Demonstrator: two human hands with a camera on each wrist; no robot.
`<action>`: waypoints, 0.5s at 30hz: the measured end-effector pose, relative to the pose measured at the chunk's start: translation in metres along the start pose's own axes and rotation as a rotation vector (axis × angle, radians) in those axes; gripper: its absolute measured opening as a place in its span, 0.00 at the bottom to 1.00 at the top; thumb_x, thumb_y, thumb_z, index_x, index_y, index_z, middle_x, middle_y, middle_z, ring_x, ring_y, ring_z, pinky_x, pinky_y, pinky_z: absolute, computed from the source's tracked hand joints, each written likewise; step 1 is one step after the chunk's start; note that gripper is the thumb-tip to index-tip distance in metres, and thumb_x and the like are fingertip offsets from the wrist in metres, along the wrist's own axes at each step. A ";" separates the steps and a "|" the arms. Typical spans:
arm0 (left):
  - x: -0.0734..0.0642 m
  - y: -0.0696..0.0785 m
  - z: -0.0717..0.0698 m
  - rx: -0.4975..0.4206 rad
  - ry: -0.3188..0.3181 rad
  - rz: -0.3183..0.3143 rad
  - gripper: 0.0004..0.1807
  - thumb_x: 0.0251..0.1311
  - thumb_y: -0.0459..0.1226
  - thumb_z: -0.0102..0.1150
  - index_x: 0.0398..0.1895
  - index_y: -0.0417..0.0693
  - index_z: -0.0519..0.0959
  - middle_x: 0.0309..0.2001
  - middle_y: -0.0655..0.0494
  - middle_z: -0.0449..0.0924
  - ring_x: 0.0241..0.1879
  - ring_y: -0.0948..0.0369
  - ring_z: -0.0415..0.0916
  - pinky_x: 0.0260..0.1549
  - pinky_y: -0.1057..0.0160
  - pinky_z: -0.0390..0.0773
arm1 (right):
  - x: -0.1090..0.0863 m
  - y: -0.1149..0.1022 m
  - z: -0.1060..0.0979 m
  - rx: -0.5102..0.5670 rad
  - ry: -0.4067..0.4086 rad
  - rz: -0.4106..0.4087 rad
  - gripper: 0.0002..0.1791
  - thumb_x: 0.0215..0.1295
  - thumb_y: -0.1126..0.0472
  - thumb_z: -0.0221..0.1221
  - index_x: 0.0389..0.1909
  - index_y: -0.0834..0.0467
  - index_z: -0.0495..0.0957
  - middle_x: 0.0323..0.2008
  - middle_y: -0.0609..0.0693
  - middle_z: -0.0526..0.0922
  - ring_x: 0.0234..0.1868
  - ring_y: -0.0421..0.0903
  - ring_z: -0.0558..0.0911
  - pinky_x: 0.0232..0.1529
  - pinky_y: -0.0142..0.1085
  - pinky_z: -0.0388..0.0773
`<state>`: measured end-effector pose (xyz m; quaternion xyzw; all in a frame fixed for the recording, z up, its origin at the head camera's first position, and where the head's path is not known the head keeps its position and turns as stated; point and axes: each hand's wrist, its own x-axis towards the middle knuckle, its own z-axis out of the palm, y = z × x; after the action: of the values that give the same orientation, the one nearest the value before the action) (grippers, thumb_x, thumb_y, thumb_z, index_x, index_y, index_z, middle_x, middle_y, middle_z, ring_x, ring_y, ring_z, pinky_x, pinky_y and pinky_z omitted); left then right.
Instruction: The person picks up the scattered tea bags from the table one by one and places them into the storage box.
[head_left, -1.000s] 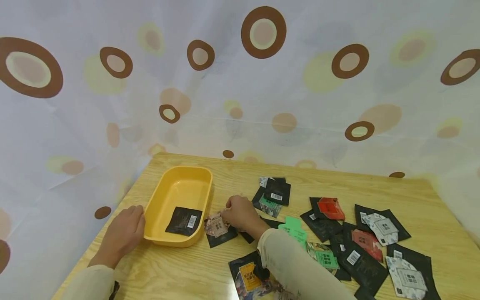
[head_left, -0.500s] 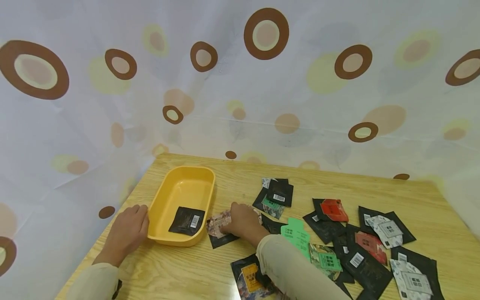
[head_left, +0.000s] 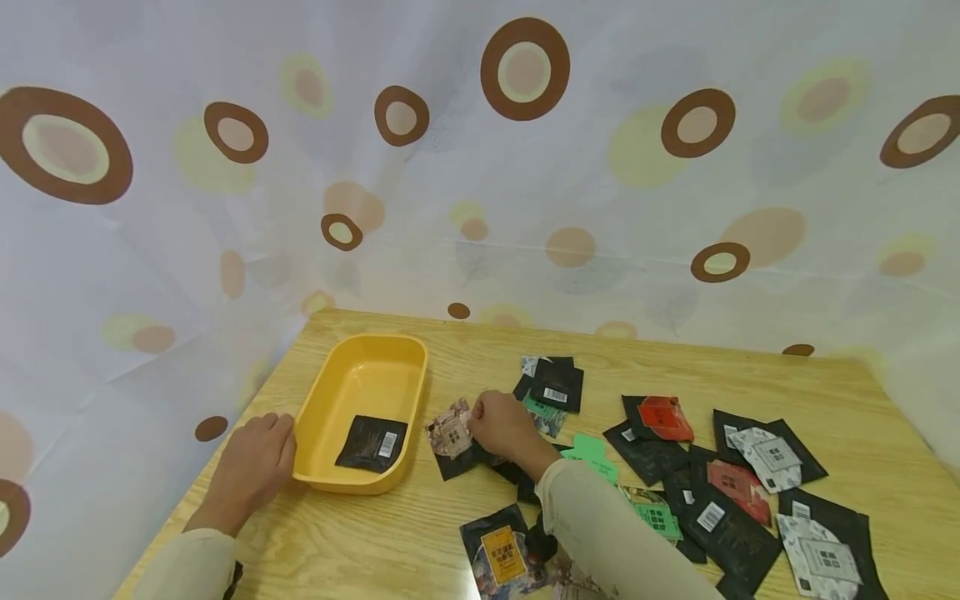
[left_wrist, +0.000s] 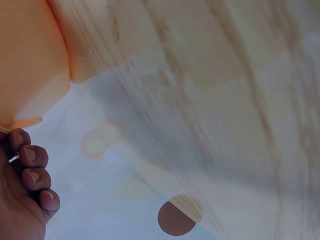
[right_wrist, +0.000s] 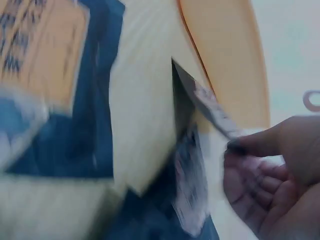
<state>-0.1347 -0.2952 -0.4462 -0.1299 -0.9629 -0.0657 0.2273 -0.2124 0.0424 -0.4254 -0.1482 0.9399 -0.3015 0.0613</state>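
My left hand (head_left: pixel 251 467) grips the left rim of a yellow plastic tray (head_left: pixel 315 408); in the left wrist view its fingers (left_wrist: pixel 36 155) curl at the tray's edge. A black packet (head_left: pixel 372 443) with a white barcode label lies inside that tray. Just right of it, my right hand (head_left: pixel 506 427) pinches a flat black packet with a pink floral label (head_left: pixel 452 432) by one edge between thumb and fingers. The right wrist view shows this pinched packet (right_wrist: pixel 212 107) raised at a slant over another floral packet (right_wrist: pixel 190 185). Black packets lie partly hidden beneath the right hand.
A packet with an orange label (head_left: pixel 504 554) lies near the right forearm. Behind the hand is a small pile of black packets (head_left: pixel 557 385). Green cards (head_left: pixel 592 458) and several overlapping packets (head_left: pixel 738 533) spread across the right of the wooden table (head_left: pixel 360 550). Patterned cloth hangs behind.
My right hand has shifted slightly to the right and pinches the floral packet, which has moved away from the tray and now slants. My left hand stays on the tray rim.
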 end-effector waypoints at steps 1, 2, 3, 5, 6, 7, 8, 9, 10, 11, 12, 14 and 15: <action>0.000 0.000 0.000 -0.001 -0.002 -0.001 0.16 0.66 0.29 0.48 0.20 0.49 0.61 0.19 0.58 0.54 0.21 0.63 0.48 0.26 0.66 0.53 | 0.001 0.002 -0.004 0.022 0.030 -0.012 0.13 0.69 0.62 0.57 0.23 0.57 0.75 0.16 0.47 0.74 0.14 0.41 0.70 0.20 0.32 0.65; 0.000 0.000 0.000 -0.002 -0.004 -0.004 0.16 0.66 0.29 0.47 0.20 0.49 0.61 0.19 0.58 0.54 0.21 0.63 0.48 0.26 0.66 0.53 | 0.002 0.003 -0.008 0.040 0.062 -0.023 0.10 0.70 0.62 0.57 0.27 0.58 0.77 0.19 0.48 0.77 0.16 0.41 0.72 0.21 0.32 0.68; 0.000 0.000 0.000 -0.003 -0.006 -0.005 0.16 0.66 0.29 0.47 0.20 0.49 0.61 0.19 0.58 0.54 0.21 0.63 0.48 0.26 0.66 0.53 | 0.002 0.004 -0.013 0.056 0.101 -0.031 0.08 0.70 0.61 0.57 0.31 0.58 0.78 0.23 0.49 0.79 0.19 0.41 0.74 0.23 0.33 0.70; 0.001 0.000 0.000 -0.004 -0.006 -0.003 0.17 0.66 0.29 0.47 0.20 0.50 0.60 0.19 0.59 0.53 0.21 0.63 0.48 0.26 0.67 0.54 | 0.005 0.004 -0.023 0.097 0.187 -0.040 0.08 0.70 0.60 0.58 0.34 0.60 0.80 0.26 0.53 0.83 0.21 0.42 0.77 0.25 0.35 0.74; 0.002 0.000 0.000 -0.008 -0.006 -0.005 0.17 0.66 0.29 0.47 0.20 0.50 0.60 0.19 0.59 0.53 0.21 0.63 0.48 0.26 0.67 0.54 | 0.007 0.003 -0.028 0.124 0.230 -0.043 0.08 0.69 0.60 0.58 0.36 0.61 0.81 0.27 0.54 0.84 0.22 0.42 0.78 0.26 0.36 0.75; 0.003 0.000 0.001 -0.009 -0.007 -0.006 0.17 0.66 0.29 0.47 0.19 0.50 0.60 0.19 0.59 0.53 0.21 0.63 0.48 0.27 0.67 0.54 | 0.008 0.001 -0.032 0.153 0.262 -0.036 0.08 0.69 0.59 0.58 0.37 0.61 0.81 0.28 0.54 0.85 0.22 0.43 0.80 0.27 0.36 0.77; 0.003 0.000 0.001 -0.011 -0.009 -0.008 0.17 0.66 0.29 0.47 0.19 0.50 0.60 0.19 0.59 0.53 0.21 0.63 0.48 0.27 0.67 0.54 | 0.010 -0.002 -0.037 0.198 0.281 -0.025 0.09 0.69 0.59 0.58 0.39 0.61 0.82 0.29 0.55 0.86 0.22 0.44 0.81 0.27 0.36 0.78; 0.004 0.000 0.001 -0.012 -0.013 -0.011 0.17 0.66 0.29 0.47 0.19 0.50 0.60 0.19 0.59 0.53 0.21 0.63 0.48 0.27 0.66 0.54 | 0.012 -0.006 -0.040 0.251 0.294 -0.013 0.09 0.69 0.60 0.59 0.40 0.61 0.82 0.30 0.56 0.87 0.22 0.46 0.82 0.27 0.37 0.80; 0.004 -0.001 0.001 -0.014 -0.020 -0.015 0.17 0.67 0.29 0.46 0.19 0.50 0.61 0.19 0.59 0.54 0.21 0.63 0.49 0.27 0.66 0.55 | 0.014 -0.010 -0.043 0.308 0.296 -0.003 0.09 0.69 0.60 0.58 0.41 0.62 0.82 0.30 0.57 0.87 0.21 0.48 0.83 0.27 0.38 0.81; 0.004 -0.001 0.001 -0.016 -0.030 -0.021 0.17 0.67 0.29 0.46 0.19 0.50 0.61 0.19 0.59 0.54 0.21 0.63 0.49 0.27 0.66 0.55 | 0.015 -0.015 -0.044 0.366 0.288 0.005 0.09 0.69 0.61 0.58 0.43 0.62 0.82 0.31 0.57 0.88 0.21 0.49 0.84 0.27 0.39 0.82; 0.004 -0.001 0.001 -0.021 -0.043 -0.029 0.17 0.68 0.29 0.45 0.19 0.50 0.61 0.19 0.59 0.55 0.21 0.63 0.50 0.28 0.66 0.55 | 0.016 -0.020 -0.044 0.419 0.266 0.015 0.09 0.69 0.62 0.57 0.43 0.62 0.82 0.32 0.58 0.88 0.21 0.49 0.84 0.27 0.39 0.82; 0.002 -0.001 0.000 -0.022 -0.069 -0.047 0.17 0.69 0.30 0.44 0.19 0.50 0.61 0.19 0.59 0.55 0.21 0.63 0.50 0.27 0.66 0.56 | 0.016 -0.031 -0.039 0.516 0.193 0.032 0.09 0.69 0.63 0.56 0.44 0.63 0.82 0.33 0.59 0.88 0.20 0.49 0.84 0.26 0.38 0.83; 0.001 -0.002 -0.001 -0.024 -0.081 -0.055 0.17 0.69 0.30 0.44 0.19 0.50 0.61 0.19 0.59 0.55 0.21 0.63 0.50 0.27 0.66 0.56 | 0.016 -0.037 -0.035 0.547 0.152 0.030 0.09 0.69 0.64 0.56 0.44 0.64 0.81 0.33 0.59 0.88 0.20 0.47 0.84 0.26 0.38 0.84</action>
<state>-0.1352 -0.2968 -0.4451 -0.1086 -0.9736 -0.0782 0.1848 -0.2254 0.0283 -0.3762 -0.0891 0.8278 -0.5530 0.0328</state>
